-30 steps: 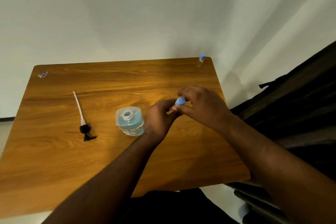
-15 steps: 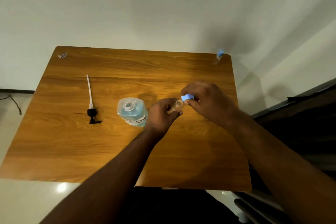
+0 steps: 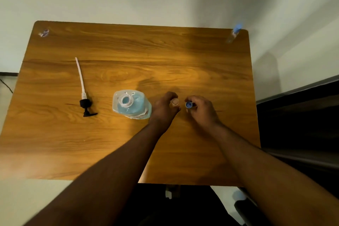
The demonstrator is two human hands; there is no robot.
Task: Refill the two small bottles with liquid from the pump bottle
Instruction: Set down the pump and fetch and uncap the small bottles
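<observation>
The pump bottle (image 3: 131, 105) stands open near the table's middle, holding pale blue liquid, its pump removed. My left hand (image 3: 165, 109) grips a small clear bottle (image 3: 175, 101) just right of it, upright, mouth uncovered. My right hand (image 3: 200, 109) holds that bottle's blue cap (image 3: 189, 104) a short way to the right, apart from the bottle. A second small bottle (image 3: 233, 33) with a blue cap stands at the table's far right corner.
The black pump head with its white tube (image 3: 83, 90) lies on the wooden table (image 3: 110, 143) left of the pump bottle. A small wrapper-like scrap (image 3: 43, 33) lies at the far left corner. A dark piece of furniture (image 3: 302, 124) borders the table's right side.
My right hand has pulled the blue cap off the small bottle and moved it right. My left hand now holds the bottle upright. The camera has tilted further down.
</observation>
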